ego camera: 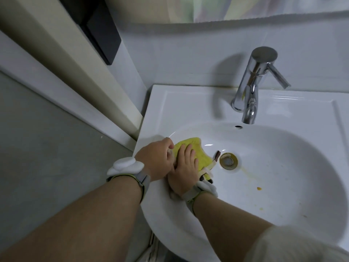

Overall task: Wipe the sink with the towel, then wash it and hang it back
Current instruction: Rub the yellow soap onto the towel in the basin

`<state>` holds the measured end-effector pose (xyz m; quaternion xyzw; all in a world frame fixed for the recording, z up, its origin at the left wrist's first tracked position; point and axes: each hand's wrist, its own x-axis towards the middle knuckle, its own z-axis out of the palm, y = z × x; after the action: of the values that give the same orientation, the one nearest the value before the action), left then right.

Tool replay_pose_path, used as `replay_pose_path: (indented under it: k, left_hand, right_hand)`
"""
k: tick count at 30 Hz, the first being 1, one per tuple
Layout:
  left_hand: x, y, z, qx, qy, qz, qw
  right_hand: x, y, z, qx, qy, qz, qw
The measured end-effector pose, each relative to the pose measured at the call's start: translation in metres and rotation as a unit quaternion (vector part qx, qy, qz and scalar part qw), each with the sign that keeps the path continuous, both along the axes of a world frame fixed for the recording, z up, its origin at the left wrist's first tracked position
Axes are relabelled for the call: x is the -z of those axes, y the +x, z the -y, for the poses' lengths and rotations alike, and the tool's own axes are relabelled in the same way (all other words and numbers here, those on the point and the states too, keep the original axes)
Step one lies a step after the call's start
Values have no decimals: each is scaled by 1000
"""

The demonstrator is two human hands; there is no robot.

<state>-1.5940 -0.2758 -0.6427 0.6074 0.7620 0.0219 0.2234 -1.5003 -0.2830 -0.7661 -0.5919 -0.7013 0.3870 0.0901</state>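
A yellow towel (194,148) lies on the left inner wall of the white sink (283,186), just left of the brass drain (228,160). My right hand (184,172) lies flat on the towel with straight fingers pressing it against the basin. My left hand (160,159) sits at the sink's left rim, its fingers curled over the towel's near edge. A small dark tab and a pale strip of the towel stick out beside the drain. Yellowish stains mark the basin right of the drain.
A chrome faucet (251,86) with a side lever stands at the back of the sink, its spout over the basin; no water runs. A white tiled wall is behind. A door frame (75,72) and grey floor lie to the left.
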Motion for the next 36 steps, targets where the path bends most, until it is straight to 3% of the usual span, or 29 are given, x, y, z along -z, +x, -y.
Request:
replay_pose_path:
  k: [3,4,6,8,15,20,23,31,36]
  left_hand:
    - [-3,-3,0,8,-19,-17,1000]
    - [-4,-4,0,8,-24,-15,1000]
    - [-4,-4,0,6,-25,-7,1000]
    - [-3,-3,-1,6,-19,-5,1000]
    - [-6,5,-8,7,-32,-3,999]
    - [-4,3,0,7,-31,0,999]
    - [-1,2,4,-2,-28,5,1000]
    - [1,11,3,11,-30,16,999]
    - [5,9,7,8,-32,3,999]
  right_hand:
    - [6,-12,-31,174,40,32,983]
    - [8,-14,-38,181,32,40,982]
    - [4,-17,-42,162,-20,54,985]
    - [-2,-22,-26,145,21,68,987]
    - [-3,20,4,-99,5,29,995]
    - [7,35,-7,-76,-18,111,991]
    - [-8,16,12,-47,-8,82,995]
    - [6,93,4,-315,21,89,945]
    - [15,86,9,-235,71,104,964]
